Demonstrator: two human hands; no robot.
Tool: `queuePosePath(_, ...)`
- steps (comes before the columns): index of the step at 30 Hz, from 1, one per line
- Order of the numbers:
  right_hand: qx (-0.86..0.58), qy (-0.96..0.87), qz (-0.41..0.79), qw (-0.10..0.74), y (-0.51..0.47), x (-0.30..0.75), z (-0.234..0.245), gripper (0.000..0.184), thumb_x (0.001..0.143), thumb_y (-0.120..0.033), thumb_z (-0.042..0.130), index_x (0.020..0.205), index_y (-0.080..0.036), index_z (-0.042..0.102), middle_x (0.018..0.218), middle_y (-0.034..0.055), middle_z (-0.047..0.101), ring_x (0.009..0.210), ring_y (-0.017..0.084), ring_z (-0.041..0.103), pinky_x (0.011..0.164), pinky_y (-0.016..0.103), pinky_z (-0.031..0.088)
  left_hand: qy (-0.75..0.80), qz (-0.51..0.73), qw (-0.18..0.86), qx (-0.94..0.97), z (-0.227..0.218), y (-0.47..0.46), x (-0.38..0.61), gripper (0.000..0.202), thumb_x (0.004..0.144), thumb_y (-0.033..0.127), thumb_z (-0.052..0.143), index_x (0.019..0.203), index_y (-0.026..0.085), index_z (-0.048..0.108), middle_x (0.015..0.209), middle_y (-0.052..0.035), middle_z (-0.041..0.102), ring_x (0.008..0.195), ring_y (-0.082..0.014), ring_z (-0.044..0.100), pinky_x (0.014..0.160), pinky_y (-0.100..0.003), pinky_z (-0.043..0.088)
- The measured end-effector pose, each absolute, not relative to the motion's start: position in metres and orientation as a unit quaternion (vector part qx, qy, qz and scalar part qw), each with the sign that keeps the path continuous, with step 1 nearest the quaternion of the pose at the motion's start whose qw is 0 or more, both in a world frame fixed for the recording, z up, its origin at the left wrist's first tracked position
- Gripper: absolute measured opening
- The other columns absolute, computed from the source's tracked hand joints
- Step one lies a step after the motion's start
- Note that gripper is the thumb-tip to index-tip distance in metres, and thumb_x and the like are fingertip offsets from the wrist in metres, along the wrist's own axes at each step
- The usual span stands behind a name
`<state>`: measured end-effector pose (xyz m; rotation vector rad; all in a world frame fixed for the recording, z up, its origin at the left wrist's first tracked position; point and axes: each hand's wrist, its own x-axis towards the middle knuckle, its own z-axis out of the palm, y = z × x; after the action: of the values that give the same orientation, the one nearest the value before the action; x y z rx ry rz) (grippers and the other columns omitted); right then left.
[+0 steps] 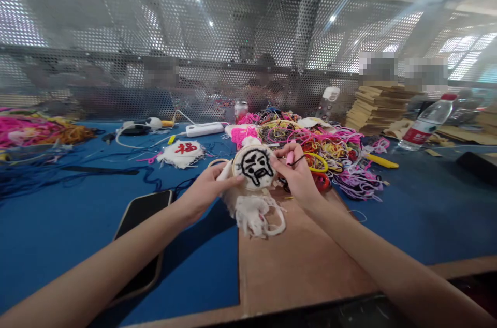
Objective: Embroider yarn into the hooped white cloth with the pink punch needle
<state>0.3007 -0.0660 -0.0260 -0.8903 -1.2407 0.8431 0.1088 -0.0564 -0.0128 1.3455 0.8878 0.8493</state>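
Observation:
My left hand (209, 185) grips the left edge of an embroidery hoop (257, 168) stretched with white cloth. A cartoon face is worked on the cloth in thick black yarn. At the hoop's right edge, my right hand (298, 175) has its fingers closed around a small pink-handled tool (290, 158), perhaps a punch needle, with a dark strand near it. The tool's tip is hidden. Below the hoop hangs a frayed white piece with a loop (256, 217). Yellow scissor handles (316, 162) lie just behind my right hand.
A black phone (143, 219) lies under my left forearm. Behind the hoop spreads a heap of coloured yarn (345, 149). Farther back are a white patch with red stitching (181, 153), a power strip (204, 129), a bottle (427, 122) and stacked brown sheets (375, 108).

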Motion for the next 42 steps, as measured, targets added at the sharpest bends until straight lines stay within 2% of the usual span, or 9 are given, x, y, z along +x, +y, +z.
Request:
queuePosePath(4, -0.399, -0.555, 0.378, 0.625, -0.068, 0.3, -0.028, 0.027, 0.068, -0.025, 0.063, 0.081, -0.024, 0.039, 0.083, -0.0024, 0.048, 0.076, 0.012, 0.049, 0.071, 0.027, 0.044, 0.393, 0.478, 0.565, 0.545, -0.012, -0.054, 0.107, 0.047, 0.065, 0.034, 0.069, 0.107, 0.017, 0.058, 0.106, -0.0085, 0.064, 0.092, -0.0213, 0.06, 0.078, -0.03, 0.048)
queuePosePath(8, -0.41, -0.57, 0.372, 0.607, -0.07, 0.299, -0.03, 0.025, 0.07, -0.027, 0.061, 0.085, -0.025, 0.041, 0.087, -0.0017, 0.049, 0.075, 0.012, 0.048, 0.071, 0.028, 0.044, 0.401, 0.505, 0.551, 0.53, -0.011, -0.054, 0.107, 0.045, 0.066, 0.039, 0.067, 0.104, 0.017, 0.061, 0.102, -0.0078, 0.066, 0.091, -0.0213, 0.061, 0.076, -0.03, 0.049)
queuePosePath(14, -0.414, -0.578, 0.361, 0.603, -0.07, 0.298, -0.029, 0.024, 0.069, -0.021, 0.06, 0.084, -0.024, 0.041, 0.084, -0.0022, 0.048, 0.073, 0.012, 0.046, 0.07, 0.027, 0.041, 0.399, 0.481, 0.563, 0.54, -0.012, -0.056, 0.109, 0.042, 0.069, 0.04, 0.065, 0.105, 0.019, 0.06, 0.102, -0.0064, 0.066, 0.093, -0.0206, 0.06, 0.078, -0.029, 0.048)
queuePosePath(18, -0.423, -0.58, 0.347, 0.604, -0.07, 0.299, -0.028, 0.021, 0.07, -0.021, 0.059, 0.083, -0.024, 0.042, 0.08, -0.0031, 0.045, 0.067, 0.011, 0.043, 0.064, 0.024, 0.039, 0.413, 0.474, 0.547, 0.554, -0.013, -0.057, 0.11, 0.042, 0.069, 0.041, 0.064, 0.105, 0.019, 0.06, 0.105, -0.0058, 0.064, 0.096, -0.0213, 0.058, 0.078, -0.028, 0.047)
queuePosePath(24, -0.437, -0.592, 0.324, 0.594, -0.071, 0.298, -0.029, 0.019, 0.071, -0.023, 0.059, 0.082, -0.024, 0.043, 0.076, -0.0039, 0.042, 0.062, 0.01, 0.041, 0.059, 0.024, 0.038, 0.437, 0.448, 0.468, 0.624, -0.017, -0.056, 0.109, 0.033, 0.072, 0.042, 0.059, 0.097, 0.02, 0.061, 0.092, -0.0018, 0.067, 0.084, -0.0191, 0.059, 0.07, -0.026, 0.046)
queuePosePath(32, -0.429, -0.598, 0.338, 0.587, -0.069, 0.298, -0.036, 0.021, 0.072, -0.024, 0.059, 0.083, -0.024, 0.041, 0.072, -0.004, 0.042, 0.061, 0.01, 0.043, 0.056, 0.023, 0.039, 0.458, 0.399, 0.284, 0.742, -0.016, -0.053, 0.103, 0.029, 0.079, 0.04, 0.048, 0.091, 0.017, 0.059, 0.088, -0.0027, 0.062, 0.081, -0.0174, 0.054, 0.071, -0.026, 0.042)
queuePosePath(37, -0.428, -0.604, 0.317, 0.593, -0.068, 0.299, -0.033, 0.019, 0.073, -0.022, 0.057, 0.082, -0.023, 0.041, 0.074, -0.0039, 0.042, 0.063, 0.01, 0.042, 0.059, 0.023, 0.038, 0.465, 0.414, 0.268, 0.735, -0.02, -0.054, 0.104, 0.028, 0.08, 0.042, 0.047, 0.087, 0.017, 0.058, 0.084, -0.0013, 0.062, 0.076, -0.0159, 0.054, 0.069, -0.024, 0.043)
queuePosePath(42, -0.426, -0.612, 0.291, 0.6, -0.068, 0.299, -0.03, 0.016, 0.073, -0.021, 0.057, 0.081, -0.021, 0.042, 0.078, -0.0032, 0.043, 0.068, 0.01, 0.042, 0.065, 0.024, 0.038, 0.446, 0.442, 0.27, 0.73, -0.023, -0.053, 0.105, 0.024, 0.081, 0.038, 0.045, 0.084, 0.019, 0.059, 0.09, -0.0012, 0.064, 0.084, -0.0169, 0.055, 0.077, -0.024, 0.042)
